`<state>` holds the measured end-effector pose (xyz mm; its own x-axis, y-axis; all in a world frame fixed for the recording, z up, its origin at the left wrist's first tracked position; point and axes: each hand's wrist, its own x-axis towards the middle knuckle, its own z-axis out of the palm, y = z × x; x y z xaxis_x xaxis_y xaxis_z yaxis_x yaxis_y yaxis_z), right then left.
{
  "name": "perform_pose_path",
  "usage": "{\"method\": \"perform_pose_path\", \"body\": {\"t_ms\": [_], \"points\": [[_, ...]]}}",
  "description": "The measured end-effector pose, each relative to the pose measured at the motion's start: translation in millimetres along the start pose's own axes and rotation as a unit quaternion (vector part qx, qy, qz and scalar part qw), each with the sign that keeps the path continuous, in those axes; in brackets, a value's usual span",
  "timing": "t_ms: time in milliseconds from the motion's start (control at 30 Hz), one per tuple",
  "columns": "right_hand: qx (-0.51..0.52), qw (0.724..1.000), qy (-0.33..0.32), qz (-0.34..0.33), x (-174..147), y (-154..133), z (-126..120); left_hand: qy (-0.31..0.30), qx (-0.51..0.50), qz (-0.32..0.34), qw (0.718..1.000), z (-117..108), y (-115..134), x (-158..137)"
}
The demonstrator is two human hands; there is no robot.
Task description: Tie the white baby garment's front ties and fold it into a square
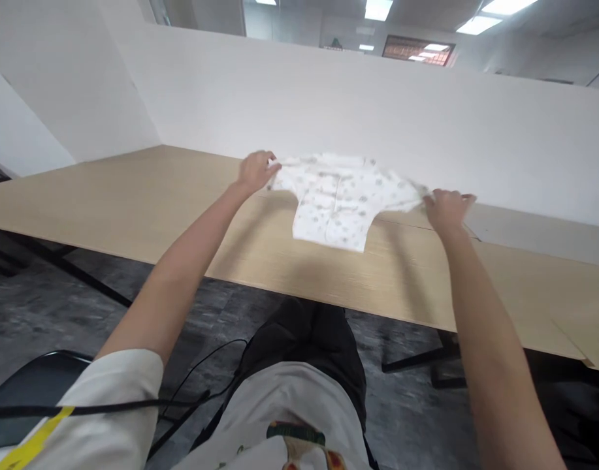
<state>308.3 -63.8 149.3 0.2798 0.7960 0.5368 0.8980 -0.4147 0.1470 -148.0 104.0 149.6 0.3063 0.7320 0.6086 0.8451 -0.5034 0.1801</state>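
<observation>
A small white baby shirt (334, 199) with a pale dotted print is stretched out sideways over the table. My left hand (258, 171) is closed on the end of one sleeve, thumb on top. At the other sleeve's end, my right hand (447, 207) pinches the cloth, a finger pointing off to the right. Both sleeves are pulled wide, and the body of the shirt hangs toward me with its lower hem lowest. The shirt's edges are slightly blurred. Whether the hem touches the tabletop I cannot tell.
The light wooden table (108, 196) runs across the view, with a white partition (289, 98) behind it. A grey flat panel (539, 225) lies at the back right. A dark chair (39, 385) stands at lower left, and a black cable (123, 406) crosses by my left sleeve.
</observation>
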Motion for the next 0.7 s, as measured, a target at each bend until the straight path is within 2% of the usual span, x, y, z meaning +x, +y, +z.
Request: {"method": "perform_pose_path", "body": {"t_ms": [100, 167, 233, 367, 467, 533, 600, 633, 667, 700], "points": [[0.023, 0.998, 0.061, -0.003, 0, 16, -28, 0.055, 0.016, 0.025, 0.998, -30, 1, -6], [0.026, 0.997, 0.056, -0.041, -17, 22, -30, 0.041, 0.020, 0.057, 0.997, -34, -2, -29], [0.021, 0.997, 0.030, -0.075, -42, 23, -19, -0.007, 0.010, 0.089, 0.996, -25, -8, -63], [0.021, 0.992, -0.029, -0.120, -99, 26, 17, -0.091, -0.044, 0.115, 0.988, 3, -20, -133], [0.069, 0.990, -0.031, -0.121, -134, 33, 40, -0.115, -0.067, 0.093, 0.987, 15, -28, -168], [0.128, 0.989, -0.015, -0.071, -149, 37, 49, -0.076, -0.071, 0.031, 0.994, 18, -33, -179], [0.204, 0.979, -0.002, 0.028, -158, 38, 54, -0.009, -0.093, -0.067, 0.993, 22, -36, -182], [0.252, 0.963, -0.010, 0.090, -161, 37, 55, 0.017, -0.125, -0.126, 0.984, 26, -38, -182], [0.312, 0.937, -0.029, 0.157, -163, 36, 56, 0.028, -0.172, -0.186, 0.967, 30, -38, -182], [0.377, 0.898, -0.058, 0.221, -164, 34, 57, 0.026, -0.226, -0.246, 0.942, 35, -37, -181]]}}
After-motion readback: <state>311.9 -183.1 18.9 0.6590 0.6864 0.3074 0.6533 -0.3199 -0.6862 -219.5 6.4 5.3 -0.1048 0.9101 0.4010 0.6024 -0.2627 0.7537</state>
